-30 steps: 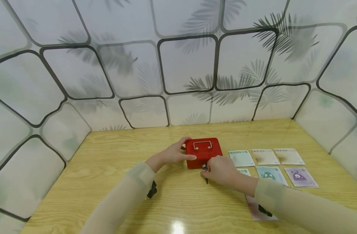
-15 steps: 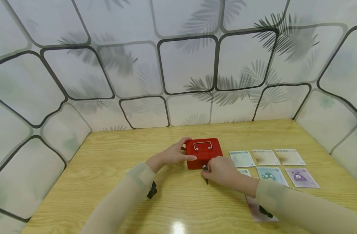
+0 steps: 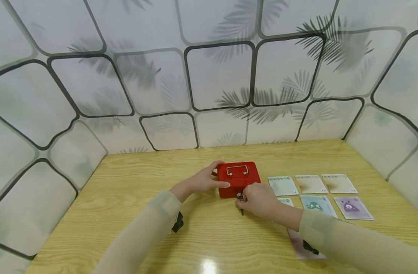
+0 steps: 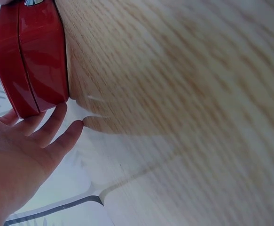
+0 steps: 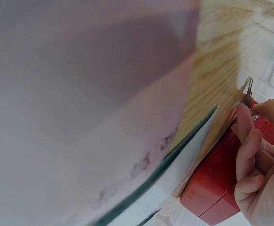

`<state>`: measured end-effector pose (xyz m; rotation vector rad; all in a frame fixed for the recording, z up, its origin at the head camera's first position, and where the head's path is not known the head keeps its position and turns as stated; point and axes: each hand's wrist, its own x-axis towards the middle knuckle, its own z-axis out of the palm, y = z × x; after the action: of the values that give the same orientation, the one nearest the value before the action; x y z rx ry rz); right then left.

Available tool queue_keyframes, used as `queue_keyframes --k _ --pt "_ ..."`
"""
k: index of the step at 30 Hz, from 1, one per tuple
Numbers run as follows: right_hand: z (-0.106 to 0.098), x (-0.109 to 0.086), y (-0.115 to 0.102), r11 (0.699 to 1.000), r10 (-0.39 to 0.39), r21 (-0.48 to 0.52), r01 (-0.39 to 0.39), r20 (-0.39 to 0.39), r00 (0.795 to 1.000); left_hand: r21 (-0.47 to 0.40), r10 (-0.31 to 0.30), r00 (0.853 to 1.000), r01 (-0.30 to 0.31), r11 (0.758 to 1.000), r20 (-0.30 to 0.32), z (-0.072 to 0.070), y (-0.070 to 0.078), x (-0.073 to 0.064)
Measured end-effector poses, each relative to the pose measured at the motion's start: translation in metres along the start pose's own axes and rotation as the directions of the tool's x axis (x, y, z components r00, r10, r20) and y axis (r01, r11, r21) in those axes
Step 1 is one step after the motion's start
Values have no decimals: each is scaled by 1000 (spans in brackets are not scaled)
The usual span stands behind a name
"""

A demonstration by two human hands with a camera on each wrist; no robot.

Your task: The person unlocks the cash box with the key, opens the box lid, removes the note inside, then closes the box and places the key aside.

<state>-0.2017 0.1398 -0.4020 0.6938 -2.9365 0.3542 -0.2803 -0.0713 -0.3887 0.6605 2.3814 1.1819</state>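
A small red cash box (image 3: 237, 177) with a wire handle on its lid sits closed on the wooden table. My left hand (image 3: 203, 179) grips its left side, thumb along the front of the lid and forefinger at the back corner. In the left wrist view, the other fingers (image 4: 47, 132) lie against the box's end wall. At the box's front face, my right hand (image 3: 260, 198) pinches a key (image 5: 248, 92) between thumb and forefinger; a second key seems to hang with it. The lock (image 3: 239, 195) shows just beside the fingertips. How far the key sits in it is hidden.
Right of the box lie several play banknotes in rows, among them a green one (image 3: 283, 185), brown ones (image 3: 311, 184) and a purple one (image 3: 353, 208). A pink note (image 3: 301, 245) lies partly under my right forearm. A patterned cloth wall (image 3: 219, 129) closes off the back.
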Motion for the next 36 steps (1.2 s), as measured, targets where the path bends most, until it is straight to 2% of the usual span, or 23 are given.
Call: queue_keyframes --k 11,18,21,28,36 --pt "2 -2 -1 999 -34 40 35 -30 999 -18 3 1000 -3 1000 2 1 0 -1" --pt "4 -2 0 999 -42 17 43 -48 998 -21 10 1000 -10 1000 0 1 -1 -1" --pt "3 -2 -1 999 -18 38 19 -40 999 -16 9 1000 -9 1000 -2 1 -1 -1" --pt "2 -4 -3 989 100 108 -98 -14 995 -9 10 1000 -10 1000 -8 1 0 -1" --pt "3 -5 -5 976 154 159 -150 -11 988 -9 0 1000 0 1000 -10 1 0 -2"
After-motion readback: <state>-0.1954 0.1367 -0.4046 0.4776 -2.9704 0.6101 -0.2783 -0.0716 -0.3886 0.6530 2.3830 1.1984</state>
